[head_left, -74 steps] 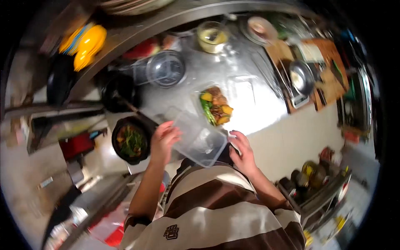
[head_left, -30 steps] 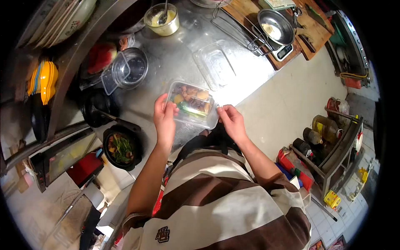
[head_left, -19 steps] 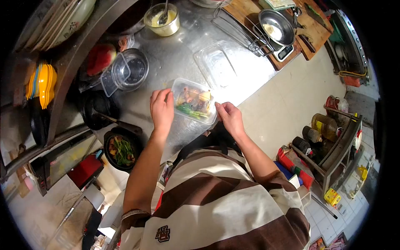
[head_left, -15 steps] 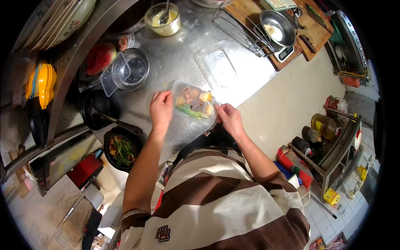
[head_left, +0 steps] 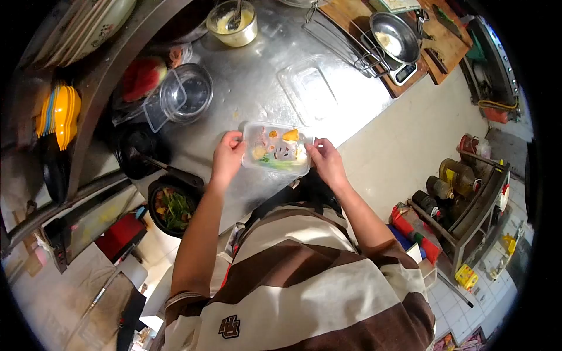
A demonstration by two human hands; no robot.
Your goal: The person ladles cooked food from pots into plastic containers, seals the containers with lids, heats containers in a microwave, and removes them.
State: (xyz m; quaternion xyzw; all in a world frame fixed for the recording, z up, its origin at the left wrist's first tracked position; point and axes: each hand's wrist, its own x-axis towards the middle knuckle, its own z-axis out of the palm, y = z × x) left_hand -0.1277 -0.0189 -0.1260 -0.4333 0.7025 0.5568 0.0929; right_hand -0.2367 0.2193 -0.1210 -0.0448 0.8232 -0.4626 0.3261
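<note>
A clear plastic food container (head_left: 277,149) is held between my two hands above the near edge of the steel counter. Through its clear plastic I see green stalks, yellow-orange pieces and pinkish-brown bits. I cannot tell whether a lid covers it. My left hand (head_left: 229,158) pinches its left side, and my right hand (head_left: 326,162) grips the right side with the thumb on top. Just beyond it, a second clear rectangular plastic piece (head_left: 308,88) lies on the counter.
A wok (head_left: 171,206) with cooked greens sits at left. Past it are a clear round bowl (head_left: 196,93), cut watermelon (head_left: 142,79) and a glass bowl (head_left: 239,36) with a spoon. A metal bowl (head_left: 393,38) rests on a scale (head_left: 404,73) at the right back.
The food container has turned to lie straighter between my hands, and its top looks cloudier. My right hand has risen slightly. Both hands keep their hold.
</note>
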